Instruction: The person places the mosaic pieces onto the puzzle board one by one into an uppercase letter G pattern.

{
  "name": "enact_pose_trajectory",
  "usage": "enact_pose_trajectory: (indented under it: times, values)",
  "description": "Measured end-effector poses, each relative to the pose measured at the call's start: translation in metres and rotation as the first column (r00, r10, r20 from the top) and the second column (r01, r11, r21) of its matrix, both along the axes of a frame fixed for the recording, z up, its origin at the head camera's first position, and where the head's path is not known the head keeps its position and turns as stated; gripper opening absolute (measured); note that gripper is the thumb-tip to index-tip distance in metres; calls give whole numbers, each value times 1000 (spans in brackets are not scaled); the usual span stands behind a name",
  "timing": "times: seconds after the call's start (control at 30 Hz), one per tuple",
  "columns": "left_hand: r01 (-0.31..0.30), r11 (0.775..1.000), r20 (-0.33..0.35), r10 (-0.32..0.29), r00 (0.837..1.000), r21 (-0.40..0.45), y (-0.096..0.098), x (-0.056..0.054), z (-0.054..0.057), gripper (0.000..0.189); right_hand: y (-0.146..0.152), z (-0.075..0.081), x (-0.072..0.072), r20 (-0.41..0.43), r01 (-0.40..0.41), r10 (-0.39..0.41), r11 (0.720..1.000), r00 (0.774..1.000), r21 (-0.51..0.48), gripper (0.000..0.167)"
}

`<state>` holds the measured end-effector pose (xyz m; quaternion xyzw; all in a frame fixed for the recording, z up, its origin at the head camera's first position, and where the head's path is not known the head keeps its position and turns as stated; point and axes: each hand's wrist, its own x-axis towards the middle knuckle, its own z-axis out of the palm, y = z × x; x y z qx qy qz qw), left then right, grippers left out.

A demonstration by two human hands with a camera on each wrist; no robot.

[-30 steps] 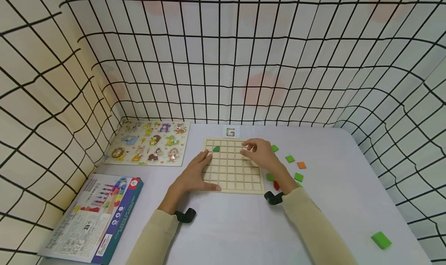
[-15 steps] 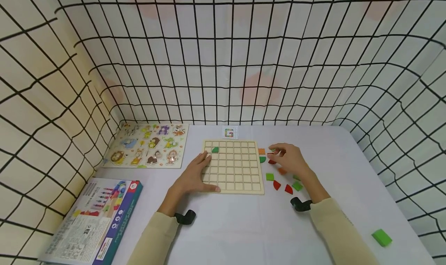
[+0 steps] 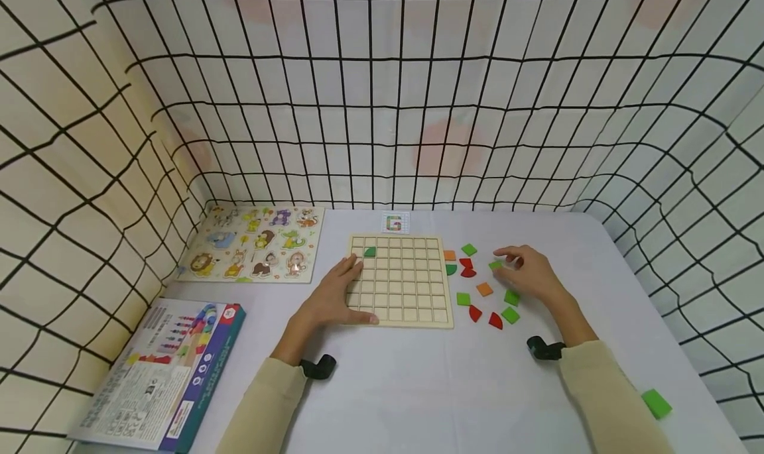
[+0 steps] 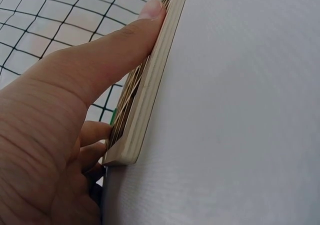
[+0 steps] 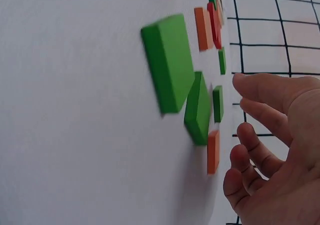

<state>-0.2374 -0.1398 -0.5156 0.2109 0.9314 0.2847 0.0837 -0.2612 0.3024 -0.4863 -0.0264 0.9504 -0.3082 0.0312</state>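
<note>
In the head view a pale wooden grid board [image 3: 412,285] lies flat on the white table, with one dark green quarter-round tile [image 3: 371,252] in a cell near its top left. My left hand [image 3: 334,298] rests on the board's lower left corner, fingers along the left edge. In the left wrist view its straight thumb [image 4: 115,47] presses on the board's rim [image 4: 145,100]. My right hand [image 3: 528,272] is right of the board among loose tiles, fingertips by a green square tile [image 3: 495,266]. The right wrist view shows its fingers [image 5: 260,147] loosely bent, holding nothing.
Red quarter-round tiles [image 3: 475,313], orange tiles [image 3: 484,289] and several green ones [image 3: 510,315] lie right of the board. A larger green block [image 3: 657,403] sits far right. A pattern card [image 3: 395,223], animal puzzle [image 3: 253,245], box [image 3: 161,374] and black netting [image 3: 382,103] surround the board.
My right hand has moved off the board's upper right area, rightward across the loose tiles, uncovering orange, red and green tiles beside the board. The left hand has stayed put.
</note>
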Motion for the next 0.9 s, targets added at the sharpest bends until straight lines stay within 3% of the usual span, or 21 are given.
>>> enact_pose_trajectory:
  times: [0.33, 0.57, 0.9]
  values:
    - [2, 1000, -18, -2, 1000, 5, 0, 2, -1, 126, 16, -13, 0, 32, -75, 74, 997, 997, 17, 45]
    - [-4, 1000, -20, 4, 1000, 9, -1, 0, -1, 126, 15, -14, -1, 26, -79, 79, 997, 997, 12, 36]
    - [-8, 1000, -20, 8, 1000, 8, 1, 1, 0, 126, 16, -13, -1, -4, -67, 67, 997, 998, 27, 37]
